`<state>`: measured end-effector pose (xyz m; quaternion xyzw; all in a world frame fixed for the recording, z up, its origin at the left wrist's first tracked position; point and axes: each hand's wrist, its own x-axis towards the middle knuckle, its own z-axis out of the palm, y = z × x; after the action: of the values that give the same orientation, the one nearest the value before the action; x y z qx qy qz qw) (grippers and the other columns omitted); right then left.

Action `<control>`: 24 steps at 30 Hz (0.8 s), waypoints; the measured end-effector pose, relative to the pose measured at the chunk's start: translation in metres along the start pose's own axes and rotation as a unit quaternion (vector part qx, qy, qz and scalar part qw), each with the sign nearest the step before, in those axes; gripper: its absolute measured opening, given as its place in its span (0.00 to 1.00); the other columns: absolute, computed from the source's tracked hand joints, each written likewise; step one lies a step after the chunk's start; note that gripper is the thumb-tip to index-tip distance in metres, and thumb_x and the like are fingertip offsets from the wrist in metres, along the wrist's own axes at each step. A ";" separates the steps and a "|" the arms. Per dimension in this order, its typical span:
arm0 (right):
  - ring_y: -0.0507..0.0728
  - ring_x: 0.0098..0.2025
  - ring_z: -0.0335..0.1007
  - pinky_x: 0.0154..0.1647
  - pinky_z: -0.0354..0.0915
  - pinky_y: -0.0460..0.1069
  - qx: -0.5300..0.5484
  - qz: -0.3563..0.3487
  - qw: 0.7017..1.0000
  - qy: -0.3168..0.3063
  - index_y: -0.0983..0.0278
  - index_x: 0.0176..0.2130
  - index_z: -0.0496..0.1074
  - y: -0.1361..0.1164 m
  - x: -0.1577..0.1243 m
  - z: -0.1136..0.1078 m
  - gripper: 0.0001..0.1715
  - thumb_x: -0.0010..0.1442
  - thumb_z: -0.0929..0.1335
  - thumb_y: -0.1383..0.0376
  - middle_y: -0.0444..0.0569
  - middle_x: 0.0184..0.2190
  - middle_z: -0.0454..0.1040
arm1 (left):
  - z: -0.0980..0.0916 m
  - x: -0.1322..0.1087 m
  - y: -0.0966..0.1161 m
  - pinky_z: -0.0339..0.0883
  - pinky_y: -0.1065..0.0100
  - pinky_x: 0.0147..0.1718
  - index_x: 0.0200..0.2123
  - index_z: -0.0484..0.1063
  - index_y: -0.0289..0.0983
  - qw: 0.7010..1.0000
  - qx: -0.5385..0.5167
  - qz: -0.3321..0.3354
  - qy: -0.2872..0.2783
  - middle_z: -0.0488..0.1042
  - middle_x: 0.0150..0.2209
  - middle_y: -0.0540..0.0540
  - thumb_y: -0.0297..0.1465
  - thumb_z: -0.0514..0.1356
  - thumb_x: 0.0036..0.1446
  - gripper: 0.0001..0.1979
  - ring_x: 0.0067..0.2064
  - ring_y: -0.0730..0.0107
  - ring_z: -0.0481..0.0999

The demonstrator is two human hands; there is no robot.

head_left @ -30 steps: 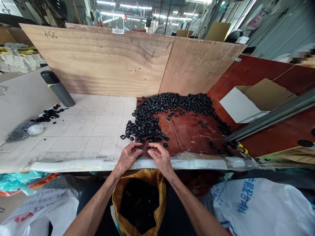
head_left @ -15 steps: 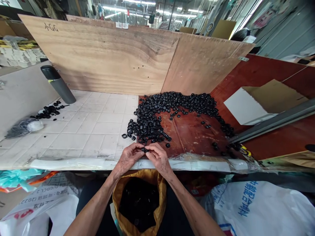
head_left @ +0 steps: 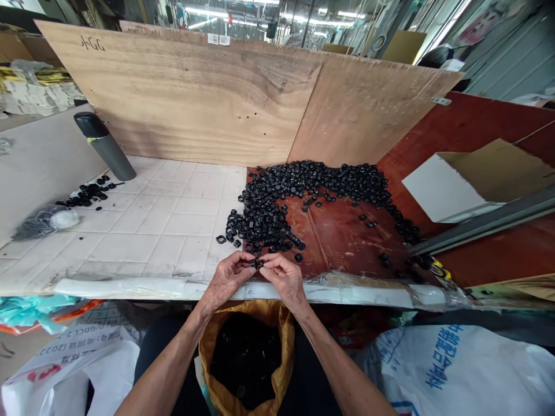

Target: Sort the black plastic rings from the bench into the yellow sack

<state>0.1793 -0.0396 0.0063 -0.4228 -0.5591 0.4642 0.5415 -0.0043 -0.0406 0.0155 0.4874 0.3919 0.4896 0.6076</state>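
Small black plastic pieces [head_left: 256, 263] are pinched between my two hands at the table's front edge. My left hand [head_left: 228, 278] closes thumb and fingers on the left side of them, and my right hand [head_left: 284, 278] grips the right side. Whether this is one part or two joined parts is too small to tell. Just beyond my fingertips begins a large pile of black plastic rings [head_left: 264, 219], which curves back and to the right. Below my hands a yellow-brown sack [head_left: 286, 346] stands open between my legs, with dark pieces inside.
A grey bottle [head_left: 110, 153] stands at the back left, near loose black parts [head_left: 89, 195] and a plastic bag of dark pieces [head_left: 41, 222]. A wooden board [head_left: 195, 98] walls off the back. At right are a cardboard box [head_left: 455, 185] and a metal bar [head_left: 481, 219].
My hands stay together at nearly the same spot, with the right hand slightly farther right and a little more of the black pieces showing. The whole view has shifted slightly.
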 end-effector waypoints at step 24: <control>0.58 0.38 0.78 0.42 0.73 0.51 -0.223 -0.122 0.967 -0.007 0.60 0.46 0.78 -0.004 -0.008 0.007 0.12 0.69 0.66 0.61 0.51 0.39 0.81 | 0.002 -0.002 0.002 0.73 0.64 0.48 0.45 0.79 0.36 0.995 0.085 0.044 -0.003 0.78 0.43 0.43 0.37 0.68 0.59 0.14 0.45 0.64 0.78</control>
<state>0.1727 -0.0482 0.0087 -0.4581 -0.6996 0.2615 0.4820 -0.0033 -0.0425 0.0176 0.5558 0.4084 0.4793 0.5427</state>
